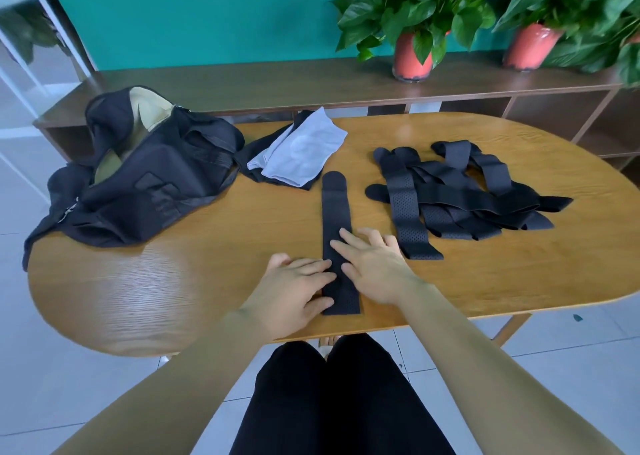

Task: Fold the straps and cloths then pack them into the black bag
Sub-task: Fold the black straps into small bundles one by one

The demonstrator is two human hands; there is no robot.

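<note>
One black strap (335, 205) lies stretched out lengthwise on the wooden table (214, 247), its near end at the front edge. My left hand (294, 290) lies flat on the strap's near left side, fingers apart. My right hand (372, 264) presses flat on its middle from the right. A pile of several black straps (460, 195) lies to the right. Folded cloths, a light blue one (301, 153) over a black one (258, 150), lie at the back. The black bag (138, 177) sits open at the left, tan lining showing.
A low wooden shelf (311, 84) runs behind the table and carries two potted plants in red pots (412, 56) (531, 46). My legs in black trousers (332, 395) are under the table's front edge. Tiled floor surrounds the table.
</note>
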